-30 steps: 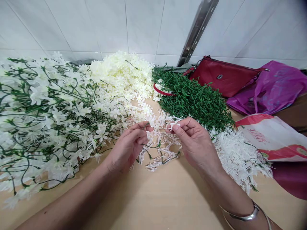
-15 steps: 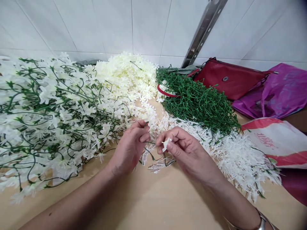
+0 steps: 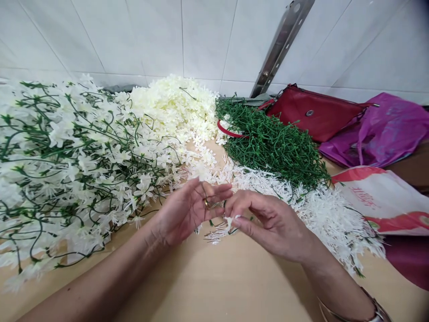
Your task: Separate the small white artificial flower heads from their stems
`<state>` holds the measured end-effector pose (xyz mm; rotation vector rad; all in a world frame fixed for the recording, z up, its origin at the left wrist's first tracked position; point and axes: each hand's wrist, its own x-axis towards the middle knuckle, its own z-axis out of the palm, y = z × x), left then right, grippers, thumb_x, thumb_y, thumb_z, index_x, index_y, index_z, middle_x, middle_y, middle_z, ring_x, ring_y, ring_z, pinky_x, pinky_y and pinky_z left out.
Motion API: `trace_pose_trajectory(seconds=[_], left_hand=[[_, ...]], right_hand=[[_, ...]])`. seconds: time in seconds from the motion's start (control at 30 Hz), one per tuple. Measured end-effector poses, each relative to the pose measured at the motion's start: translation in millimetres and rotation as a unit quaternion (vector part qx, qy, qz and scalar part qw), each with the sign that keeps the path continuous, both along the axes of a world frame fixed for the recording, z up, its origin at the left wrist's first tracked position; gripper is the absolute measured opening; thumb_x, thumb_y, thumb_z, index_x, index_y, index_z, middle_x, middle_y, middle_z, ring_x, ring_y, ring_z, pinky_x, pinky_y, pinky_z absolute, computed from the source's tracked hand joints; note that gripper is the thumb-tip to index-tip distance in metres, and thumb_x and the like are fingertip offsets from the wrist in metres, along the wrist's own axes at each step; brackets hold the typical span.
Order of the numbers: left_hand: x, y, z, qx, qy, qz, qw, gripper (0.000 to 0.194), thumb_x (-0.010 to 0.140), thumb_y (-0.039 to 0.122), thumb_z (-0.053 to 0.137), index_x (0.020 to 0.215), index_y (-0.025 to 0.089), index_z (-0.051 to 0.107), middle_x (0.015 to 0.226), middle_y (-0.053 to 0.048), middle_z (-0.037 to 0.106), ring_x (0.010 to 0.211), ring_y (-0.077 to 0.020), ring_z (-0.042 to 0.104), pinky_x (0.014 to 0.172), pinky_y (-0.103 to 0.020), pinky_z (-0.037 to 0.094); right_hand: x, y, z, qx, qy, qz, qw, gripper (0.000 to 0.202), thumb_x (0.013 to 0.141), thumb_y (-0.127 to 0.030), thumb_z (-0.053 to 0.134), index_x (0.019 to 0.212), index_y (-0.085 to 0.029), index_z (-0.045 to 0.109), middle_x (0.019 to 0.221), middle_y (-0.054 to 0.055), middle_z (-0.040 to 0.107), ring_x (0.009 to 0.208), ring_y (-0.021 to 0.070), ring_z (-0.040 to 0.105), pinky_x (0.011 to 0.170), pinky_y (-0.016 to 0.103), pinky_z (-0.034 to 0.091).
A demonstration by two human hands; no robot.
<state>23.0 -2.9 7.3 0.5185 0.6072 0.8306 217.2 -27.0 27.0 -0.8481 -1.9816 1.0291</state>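
Observation:
My left hand (image 3: 192, 208) is turned palm up, its fingers reaching toward my right hand. A thin green stem runs by its thumb and index finger, with a blurred white artificial flower (image 3: 200, 171) at the top; the hand holds this stem loosely. My right hand (image 3: 264, 221) pinches a small white blossom (image 3: 229, 222) between thumb and fingers, close to the left fingertips. Where stem and blossom meet is hidden by the fingers. Beneath the hands, a few white stamens (image 3: 216, 235) lie on the table (image 3: 221, 281).
Left is a big heap of stemmed white flowers (image 3: 83, 165). Loose cream blossoms (image 3: 177, 103) pile up behind. To the right lie green stems (image 3: 275, 147), white stamens (image 3: 331, 219), a red bag (image 3: 315, 112), a purple plastic bag (image 3: 389, 129) and a white-and-red bag (image 3: 378, 197). A tiled wall (image 3: 208, 40) stands behind.
My left hand has rolled palm up and its fingers have stretched out to the right. The right hand has turned knuckles up and moved slightly down, still pinching the small blossom.

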Motion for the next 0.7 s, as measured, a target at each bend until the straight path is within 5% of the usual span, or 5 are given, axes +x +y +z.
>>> trace_pose_trajectory(seconds=[0.13, 0.27, 0.47, 0.57, 0.7], left_hand=[[-5.3, -3.5, -2.2, 0.02, 0.049, -0.132, 0.99, 0.031, 0.077, 0.043, 0.084, 0.093, 0.017, 0.08, 0.096, -0.011, 0.075, 0.081, -0.018, 0.068, 0.075, -0.029, 0.055], [-11.2, -2.2, 3.9, 0.073, 0.06, -0.22, 0.971, 0.035, 0.079, 0.047, 0.081, 0.103, 0.021, 0.08, 0.09, -0.01, 0.072, 0.074, -0.0164, 0.064, 0.071, -0.029, 0.054], [-12.7, 3.7, 7.4, 0.189, 0.141, -0.201, 0.951, 0.031, 0.084, 0.048, 0.076, 0.092, 0.019, 0.08, 0.069, -0.001, 0.055, 0.06, -0.0093, 0.044, 0.057, -0.021, 0.037], [-13.2, 3.8, 1.0, 0.203, 0.179, -0.139, 0.953, 0.031, 0.09, 0.046, 0.069, 0.093, 0.018, 0.078, 0.068, 0.002, 0.05, 0.06, -0.0093, 0.039, 0.056, -0.021, 0.033], [-11.5, 3.2, -5.4, 0.185, 0.179, -0.079, 0.963, 0.028, 0.089, 0.041, 0.07, 0.102, 0.017, 0.078, 0.08, 0.0, 0.059, 0.068, -0.0085, 0.047, 0.064, -0.02, 0.038]], right_hand=[[-0.6, -3.2, 7.4, 0.053, -0.014, 0.082, 0.995, 0.009, 0.096, -0.018, 0.061, 0.09, -0.024, 0.062, 0.084, 0.002, 0.072, 0.081, 0.0163, 0.071, 0.075, 0.032, 0.058], [1.5, -3.4, 11.4, 0.077, -0.024, 0.073, 0.994, 0.012, 0.096, -0.014, 0.06, 0.091, -0.025, 0.063, 0.083, 0.001, 0.073, 0.08, 0.0159, 0.07, 0.075, 0.033, 0.058], [4.1, 0.7, 5.0, 0.056, -0.008, 0.04, 0.998, 0.012, 0.094, -0.014, 0.063, 0.09, -0.025, 0.063, 0.095, 0.002, 0.074, 0.094, 0.0174, 0.07, 0.086, 0.035, 0.055], [6.2, 4.4, 0.1, -0.03, 0.079, -0.054, 0.995, 0.007, 0.094, -0.021, 0.066, 0.089, -0.026, 0.064, 0.101, 0.002, 0.074, 0.096, 0.0164, 0.069, 0.085, 0.032, 0.054], [9.4, 10.6, -7.4, -0.132, 0.132, -0.157, 0.97, 0.014, 0.09, -0.034, 0.074, 0.086, -0.024, 0.066, 0.085, -0.001, 0.071, 0.077, 0.012, 0.064, 0.07, 0.023, 0.049]])
